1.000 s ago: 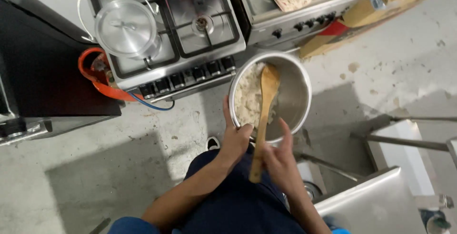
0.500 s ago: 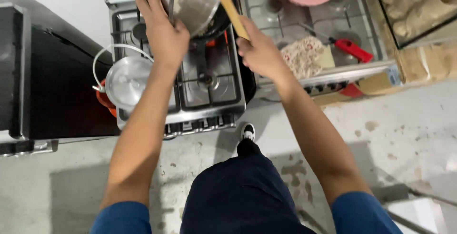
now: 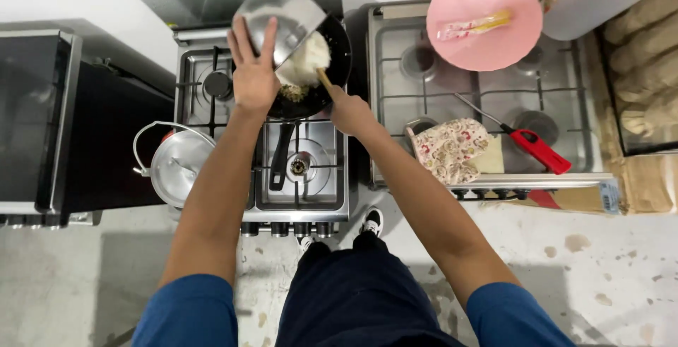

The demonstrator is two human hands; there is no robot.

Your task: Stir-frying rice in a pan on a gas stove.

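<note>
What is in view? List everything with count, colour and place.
pot: 1, steel, tilted over the pan
pan: 1, black, left stove's back burner
rice: white, sliding from pot to pan
spoon: 1, wooden, in the pan
lid: 1, steel, left stove's front corner
left stove: 1, steel
right stove: 1, steel
board: 1, pink, round, back of right stove
lighter: 1, red handle, right stove
mitt: 1, patterned, right stove's front
left hand: on the pot
right hand: on the spoon
</note>
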